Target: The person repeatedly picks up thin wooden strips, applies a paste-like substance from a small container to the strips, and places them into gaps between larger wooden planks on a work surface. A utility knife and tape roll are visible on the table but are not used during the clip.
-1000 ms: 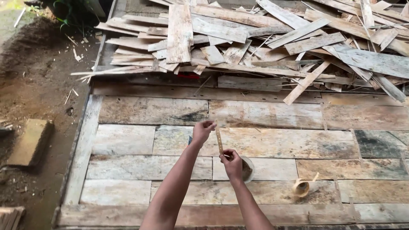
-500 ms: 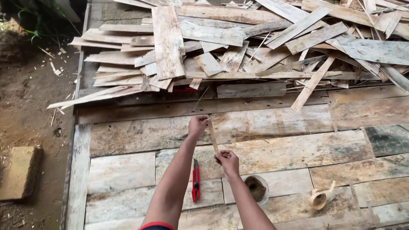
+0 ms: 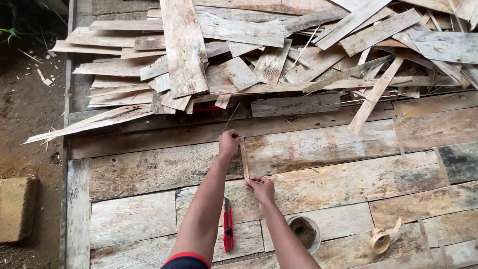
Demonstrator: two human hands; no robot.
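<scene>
tan tape strip (image 3: pixel 244 159) | stretched between left hand (image 3: pixel 229 143), right hand (image 3: pixel 261 188) | both pinching ends

The platform (image 3: pixel 149 169) is rough, weathered wood, grey and matt with pale patches. The scrap pile (image 3: pixel 279 55) is the same dry, splintery timber. The strip (image 3: pixel 244 159) between the left hand (image 3: pixel 229 143) and right hand (image 3: pixel 261 188) looks like thin, pale tape. The knife (image 3: pixel 228 230) has glossy red plastic. The roll (image 3: pixel 381 240) is smooth tan tape.

arms: bare, two | sleeve (image 3: pixel 183 260): dark with red hem, left | jewellery: unclear
</scene>
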